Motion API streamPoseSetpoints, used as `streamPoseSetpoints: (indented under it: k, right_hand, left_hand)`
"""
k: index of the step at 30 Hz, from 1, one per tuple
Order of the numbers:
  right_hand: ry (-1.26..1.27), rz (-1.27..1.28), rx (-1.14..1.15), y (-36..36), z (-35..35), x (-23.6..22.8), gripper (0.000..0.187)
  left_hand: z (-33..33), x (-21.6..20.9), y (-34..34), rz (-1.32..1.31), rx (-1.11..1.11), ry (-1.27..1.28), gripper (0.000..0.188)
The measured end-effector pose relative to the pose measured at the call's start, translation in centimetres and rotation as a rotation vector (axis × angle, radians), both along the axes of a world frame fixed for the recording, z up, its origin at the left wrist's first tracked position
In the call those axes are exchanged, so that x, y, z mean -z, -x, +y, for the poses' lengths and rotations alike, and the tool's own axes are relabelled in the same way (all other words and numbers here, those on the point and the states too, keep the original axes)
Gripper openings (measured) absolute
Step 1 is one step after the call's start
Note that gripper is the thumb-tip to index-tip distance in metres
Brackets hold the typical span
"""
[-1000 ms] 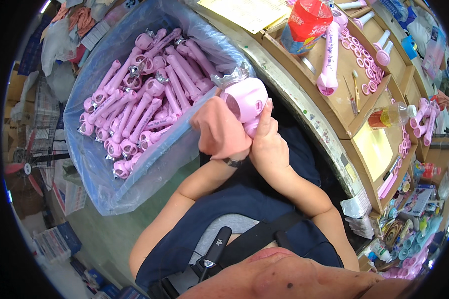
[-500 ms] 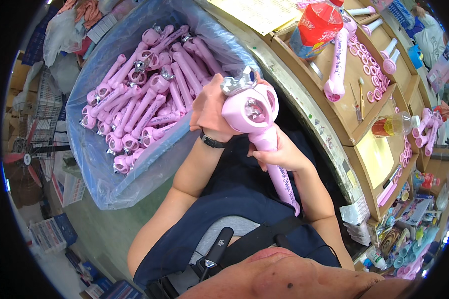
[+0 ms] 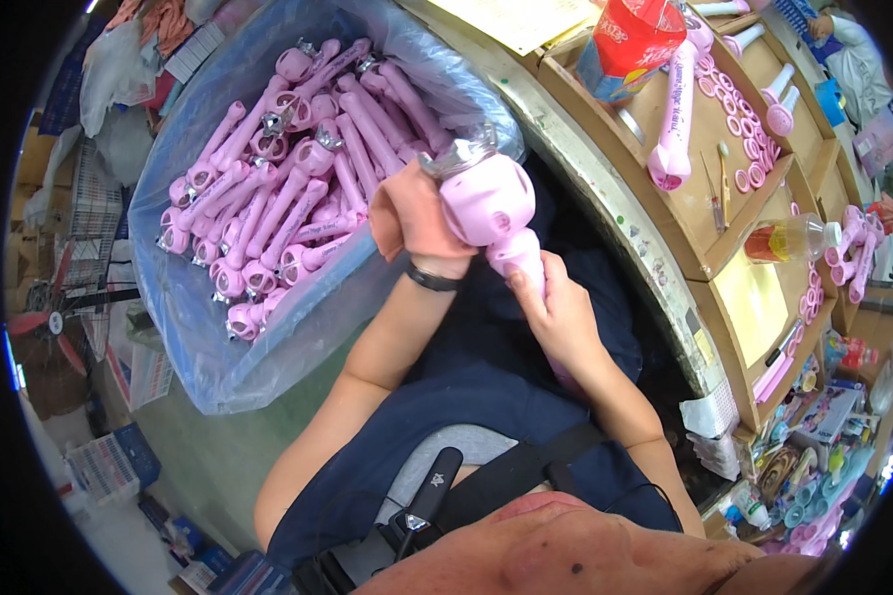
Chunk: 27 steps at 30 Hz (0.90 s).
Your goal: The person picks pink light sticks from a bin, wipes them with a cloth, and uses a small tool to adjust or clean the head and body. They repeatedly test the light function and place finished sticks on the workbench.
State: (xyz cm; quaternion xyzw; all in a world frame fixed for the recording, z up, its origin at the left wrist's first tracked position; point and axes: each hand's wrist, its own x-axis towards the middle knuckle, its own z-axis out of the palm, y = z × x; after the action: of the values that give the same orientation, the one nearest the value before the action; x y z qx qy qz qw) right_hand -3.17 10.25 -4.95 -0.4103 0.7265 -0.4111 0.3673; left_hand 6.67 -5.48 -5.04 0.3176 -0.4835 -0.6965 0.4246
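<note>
A pink toy wand [image 3: 488, 201] with a round, holed head and a silver crown is held over my lap. My right hand [image 3: 558, 312] is closed round its handle, just below the head. In my left hand [image 3: 417, 216] is a peach-coloured cloth [image 3: 407, 206], which covers most of the fingers and rests against the left side of the wand's head. The lower end of the handle is largely hidden behind my right hand and wrist.
To the left stands a large bin lined with blue plastic [image 3: 223, 382], heaped with pink wands [image 3: 283, 188]. On the bench at right, cardboard trays [image 3: 680, 223] hold pink rings [image 3: 754, 149], a wand part, a red packet [image 3: 633, 45] and a bottle [image 3: 789, 241]. The bench edge [image 3: 605, 188] lies close by.
The wand has been turned, so a different side of its head faces me and the lettering on its handle is out of sight. My right hand has shifted its grip.
</note>
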Motion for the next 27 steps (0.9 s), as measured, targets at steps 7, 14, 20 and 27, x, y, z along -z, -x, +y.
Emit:
streamPoseSetpoints:
  k: [7,14,20,27]
  right_hand:
    - [-0.086,-0.24,-0.065,0.3,1.2,-1.0,0.038]
    - [0.122,-0.534,-0.185,0.8,2.7,-1.6,0.041]
    - [0.147,-0.563,-0.215,0.9,3.1,-1.1,0.044]
    - [0.105,-0.456,-0.086,0.5,2.4,-1.8,0.038]
  left_hand:
    - [3.9,0.2,0.6,-0.664,-0.518,0.911,0.036]
    - [0.0,-1.7,-0.2,-0.055,0.205,0.34,0.035]
    - [-0.8,-3.2,0.5,0.013,0.468,0.226,0.035]
    - [0.9,-7.6,-0.1,-0.186,0.283,0.419,0.035]
